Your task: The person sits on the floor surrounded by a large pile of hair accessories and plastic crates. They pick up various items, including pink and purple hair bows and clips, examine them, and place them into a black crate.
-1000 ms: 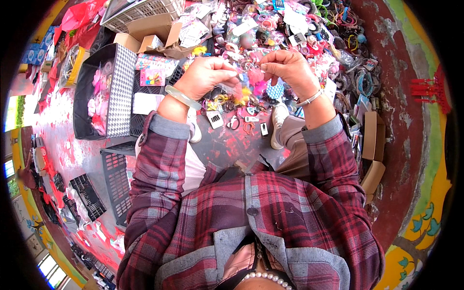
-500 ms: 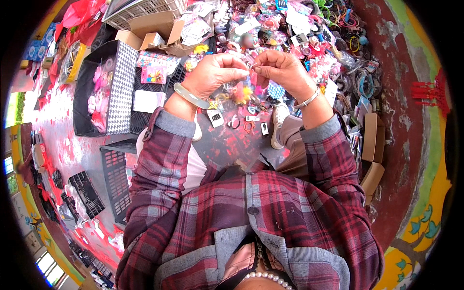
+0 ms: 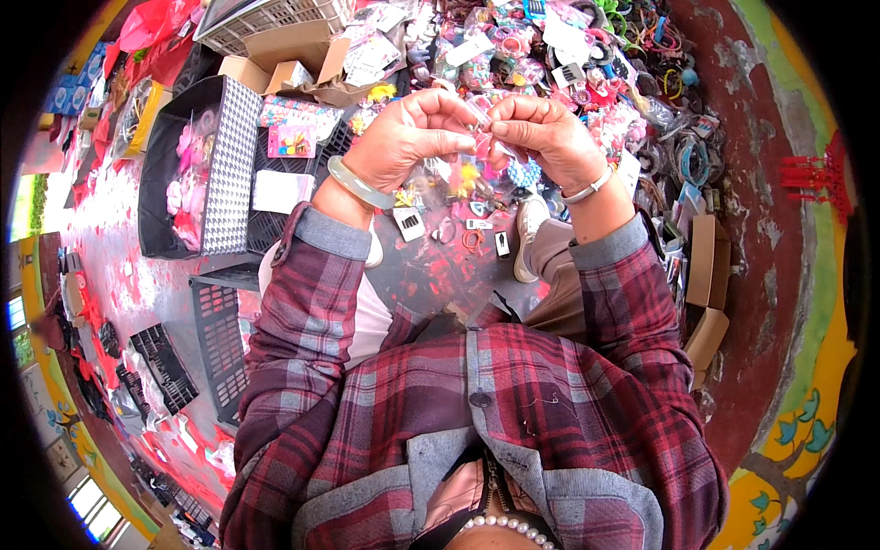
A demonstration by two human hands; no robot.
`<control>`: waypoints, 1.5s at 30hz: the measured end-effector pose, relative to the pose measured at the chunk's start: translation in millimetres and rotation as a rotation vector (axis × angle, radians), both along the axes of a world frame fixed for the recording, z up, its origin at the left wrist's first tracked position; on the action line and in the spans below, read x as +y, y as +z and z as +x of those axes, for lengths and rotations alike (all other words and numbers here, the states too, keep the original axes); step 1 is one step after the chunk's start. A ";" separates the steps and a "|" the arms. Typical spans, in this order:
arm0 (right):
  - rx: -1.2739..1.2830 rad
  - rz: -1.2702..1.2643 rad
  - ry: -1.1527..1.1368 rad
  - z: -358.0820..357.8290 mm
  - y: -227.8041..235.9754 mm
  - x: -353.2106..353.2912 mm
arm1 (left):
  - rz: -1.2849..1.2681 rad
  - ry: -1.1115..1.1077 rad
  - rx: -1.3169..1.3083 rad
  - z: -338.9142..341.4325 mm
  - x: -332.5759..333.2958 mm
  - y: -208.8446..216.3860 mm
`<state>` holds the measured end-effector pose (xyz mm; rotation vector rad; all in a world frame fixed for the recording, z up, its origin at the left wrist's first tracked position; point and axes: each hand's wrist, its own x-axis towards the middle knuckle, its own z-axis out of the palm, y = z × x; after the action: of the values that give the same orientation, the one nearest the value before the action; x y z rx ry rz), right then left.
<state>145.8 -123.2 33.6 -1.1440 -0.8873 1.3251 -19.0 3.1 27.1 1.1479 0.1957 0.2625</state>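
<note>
In front of me, both hands are raised over the pile with their fingertips close together. Between them is a thin, see-through film that looks like a clear plastic bag (image 3: 477,114); its outline is hard to make out. My left hand (image 3: 403,142), with a pale bangle at the wrist, has its fingers curled at the bag's edge, thumb below. My right hand (image 3: 550,145), wearing a silver bracelet, pinches it between thumb and fingers. Below them lie yellow trinkets (image 3: 466,174), a blue beaded piece (image 3: 522,174) and small carded hair clips (image 3: 409,223).
A heap of hair accessories (image 3: 596,87) spreads ahead and to the right. At left stand a black houndstooth bin (image 3: 229,165), an open cardboard box (image 3: 293,46) and a black plastic crate (image 3: 218,339). More cardboard boxes (image 3: 706,266) stand at right. My shoe (image 3: 530,234) is beside small loose items.
The fingertips of both hands have shifted slightly, and the gap between my left thumb and fingers is wider. More of the clear film shows between my hands.
</note>
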 end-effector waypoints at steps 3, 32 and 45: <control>0.019 0.007 0.011 0.6 -1.1 0.0 | -0.013 -0.009 0.030 -1.0 -0.5 4.5; -0.303 -0.085 -0.030 1.0 -11.6 6.0 | 0.238 0.099 0.263 0.7 7.7 -12.2; -0.819 -0.160 0.066 -5.6 -18.0 8.0 | 0.442 0.010 0.226 2.7 1.4 -16.5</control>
<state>140.2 -115.1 15.6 -1.8480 -1.4211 0.9731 -16.2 4.4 10.6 1.6174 0.3542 0.1886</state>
